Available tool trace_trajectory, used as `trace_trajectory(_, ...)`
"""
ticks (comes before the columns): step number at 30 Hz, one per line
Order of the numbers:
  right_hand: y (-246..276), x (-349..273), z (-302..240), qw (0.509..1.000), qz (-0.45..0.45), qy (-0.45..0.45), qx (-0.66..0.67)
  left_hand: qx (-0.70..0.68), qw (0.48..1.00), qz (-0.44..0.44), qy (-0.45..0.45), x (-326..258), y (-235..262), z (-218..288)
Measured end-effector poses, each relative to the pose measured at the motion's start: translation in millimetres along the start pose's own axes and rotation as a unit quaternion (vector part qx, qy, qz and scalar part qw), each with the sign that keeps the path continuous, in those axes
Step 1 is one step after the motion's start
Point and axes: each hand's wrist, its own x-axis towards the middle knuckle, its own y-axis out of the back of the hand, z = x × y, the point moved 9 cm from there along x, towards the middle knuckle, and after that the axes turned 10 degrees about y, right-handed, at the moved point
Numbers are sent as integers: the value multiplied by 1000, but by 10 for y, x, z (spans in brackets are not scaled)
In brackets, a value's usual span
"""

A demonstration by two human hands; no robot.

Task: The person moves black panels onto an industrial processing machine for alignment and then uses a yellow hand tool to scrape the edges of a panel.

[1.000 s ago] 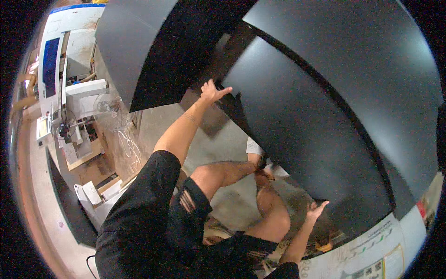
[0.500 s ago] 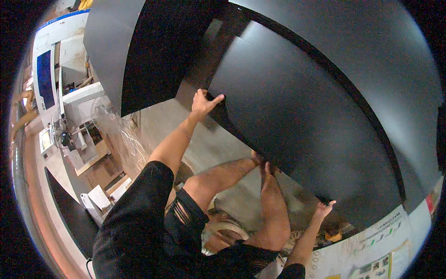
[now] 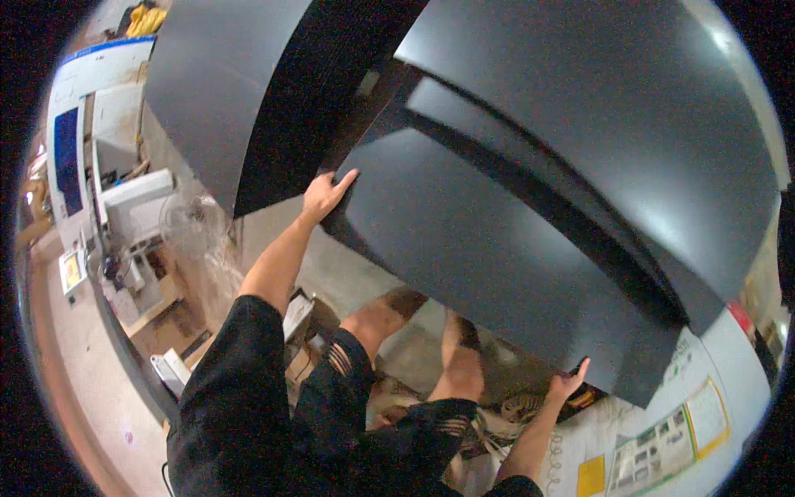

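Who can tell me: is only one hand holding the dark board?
No, the left hand and the right hand both hold the dark board.

Held panel (image 3: 464, 232): plain dark grey, soft pale sheen, black band along its far side. Large panel (image 3: 596, 108) beyond it: same dark grey, brighter whitish glare. Left of the held panel: black panel (image 3: 323, 91), then mid-grey panel (image 3: 217, 99), then white machine (image 3: 116, 116) with blue top stripe and dark blue window (image 3: 68, 166). Near side: black shirt (image 3: 232, 389), black shorts (image 3: 331, 406) with rows of slits, grey-brown floor (image 3: 339, 269). Off its right end: off-white cabinet (image 3: 716, 356) with yellow square (image 3: 591, 476) and yellow-edged sheet (image 3: 654, 455); red object (image 3: 738, 315) beyond.
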Motion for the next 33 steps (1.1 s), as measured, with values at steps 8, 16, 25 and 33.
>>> trace_trajectory(8,-64,-1604,-887,997,49,-54,14,63,997,51,-11,-1227,2365,-149)
trace_trajectory(16,-599,-4372,-1650,984,-22,-4,175,105,962,159,-193,-2188,5308,-60)
trace_trajectory(25,-538,-6154,-1590,944,56,160,282,267,884,269,-273,-2669,6661,1525)
trace_trajectory(33,192,-7457,-1714,846,201,261,419,228,830,218,-460,-3789,5946,2900)
